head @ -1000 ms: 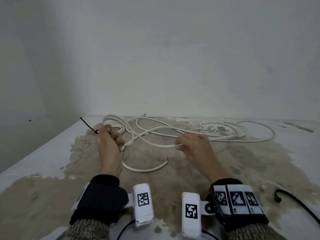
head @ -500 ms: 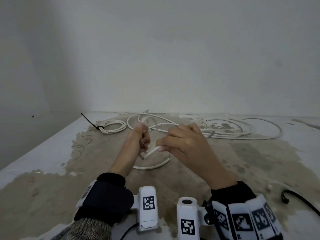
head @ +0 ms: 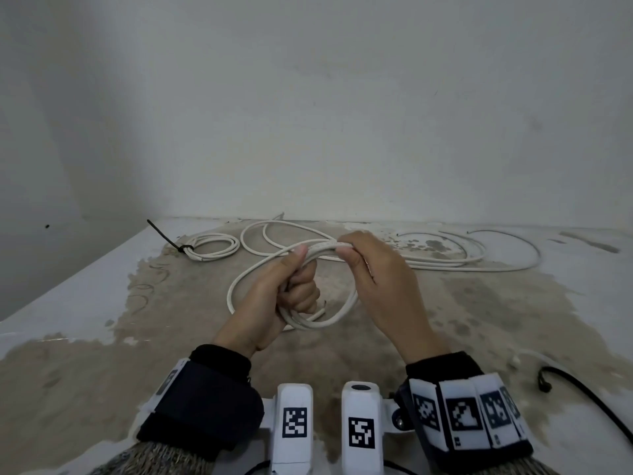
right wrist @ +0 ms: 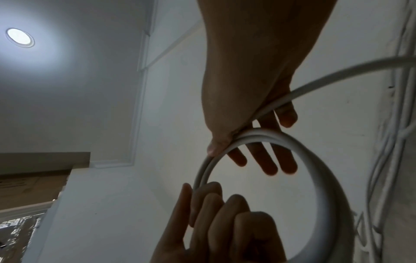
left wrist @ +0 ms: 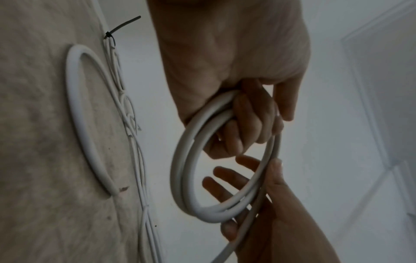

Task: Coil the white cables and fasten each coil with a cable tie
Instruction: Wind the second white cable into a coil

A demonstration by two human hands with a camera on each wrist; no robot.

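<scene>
Fist tight, the left hand (head: 274, 296) clamps a small coil (head: 318, 320) of white cable above the stained tabletop (head: 479, 320), while the right hand (head: 380, 282) pinches the strand at the coil's top between thumb and forefinger, other fingers loose. Far left lies a finished coil (head: 214, 247), cinched with a black cable tie (head: 171, 241).

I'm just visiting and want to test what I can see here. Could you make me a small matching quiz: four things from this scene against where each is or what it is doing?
Things:
1. left hand
2. right hand
3. tied coil
4. black cord

States:
A. lies far left on the floor, with a black tie
B. pinches the top of the loops
C. lies at the right edge of the floor
D. grips the loops in a fist

Pairs: 1-D, 2-B, 3-A, 4-C
</scene>
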